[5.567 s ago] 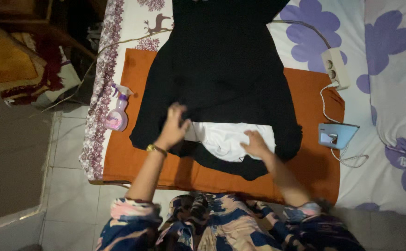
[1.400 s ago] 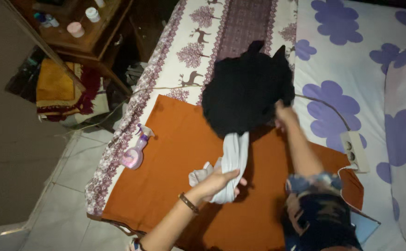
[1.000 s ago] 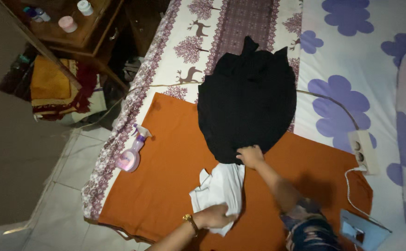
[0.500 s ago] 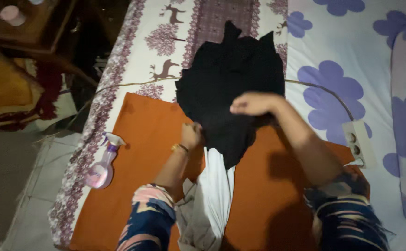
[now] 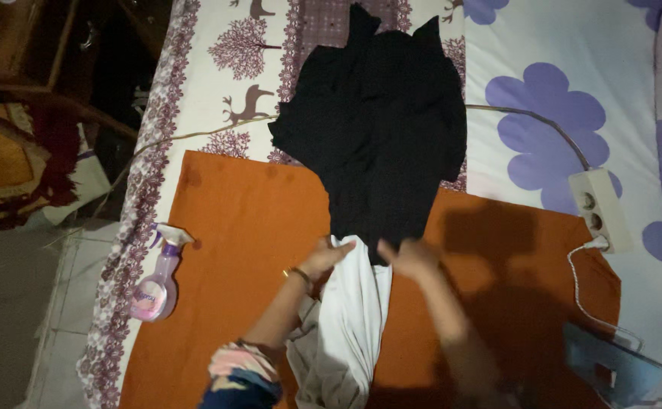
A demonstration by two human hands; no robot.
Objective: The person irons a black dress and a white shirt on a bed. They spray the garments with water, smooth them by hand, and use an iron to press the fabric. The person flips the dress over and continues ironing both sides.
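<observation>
- Right hand [image 5: 410, 256] blurred; its grip cannot be told.
- Left hand [image 5: 329, 256] pinches the white cloth garment [image 5: 353, 310], lying on the orange cloth sheet [image 5: 247, 227] below the black fabric garment [image 5: 380, 129].

Both hands, left hand [image 5: 329, 256] and right hand [image 5: 410, 256], grip white cloth [image 5: 352, 318] meeting black garment [image 5: 380, 129]; spray bottle [image 5: 157, 280] lies near.

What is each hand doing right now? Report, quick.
Left hand: closed on the white cloth, at the black garment's hem.
Right hand: on the same hem; grip cannot be told, blurred.
</observation>
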